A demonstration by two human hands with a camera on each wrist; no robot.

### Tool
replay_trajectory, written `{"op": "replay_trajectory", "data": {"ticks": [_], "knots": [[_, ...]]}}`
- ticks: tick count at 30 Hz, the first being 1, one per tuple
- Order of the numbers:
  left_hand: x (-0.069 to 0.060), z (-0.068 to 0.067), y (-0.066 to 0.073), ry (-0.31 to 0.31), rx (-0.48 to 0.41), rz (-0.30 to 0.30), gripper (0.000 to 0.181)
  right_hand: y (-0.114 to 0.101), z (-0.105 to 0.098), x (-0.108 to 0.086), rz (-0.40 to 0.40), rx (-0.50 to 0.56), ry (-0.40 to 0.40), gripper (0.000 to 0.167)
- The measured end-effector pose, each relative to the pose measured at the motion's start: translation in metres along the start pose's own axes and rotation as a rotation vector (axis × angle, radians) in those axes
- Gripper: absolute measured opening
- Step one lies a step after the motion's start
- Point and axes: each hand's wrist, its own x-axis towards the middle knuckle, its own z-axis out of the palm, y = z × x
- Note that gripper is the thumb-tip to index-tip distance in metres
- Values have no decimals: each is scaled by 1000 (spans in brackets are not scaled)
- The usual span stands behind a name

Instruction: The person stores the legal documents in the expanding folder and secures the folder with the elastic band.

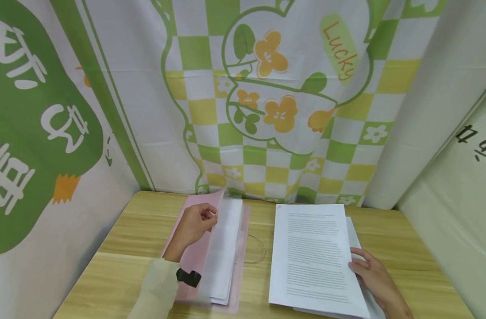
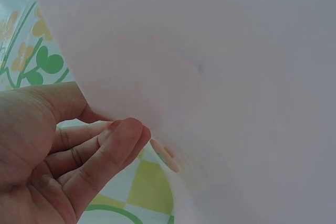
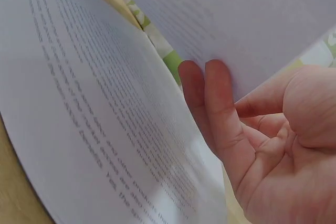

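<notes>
Head view: at lower centre I see the pink folder, long side running up the frame, papers inside; printed sheets lie lower right. Left wrist view: the left hand, nearer the folder, pinches its cover. Right wrist view: the right hand pinches one sheet, perhaps the top one.

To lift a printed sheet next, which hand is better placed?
Probably the right hand: it pinches a sheet by its edge, while the left hand holds the pink folder cover.
</notes>
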Motion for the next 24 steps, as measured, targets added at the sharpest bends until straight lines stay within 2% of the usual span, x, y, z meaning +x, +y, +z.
{"op": "replay_trajectory", "data": {"ticks": [7, 12, 21, 24], "knots": [[0, 1, 0, -1, 2, -10, 9, -8, 9, -4, -14, 73, -7, 57], [0, 2, -2, -2, 1, -17, 9, -16, 21, -7, -54, 99, -22, 55], [0, 4, -3, -4, -1, -13, 8, -29, 41, -5, -88, 113, -91, 52], [0, 5, -4, -10, -1, -7, 8, -30, 46, -4, -114, 115, -137, 52]]}}
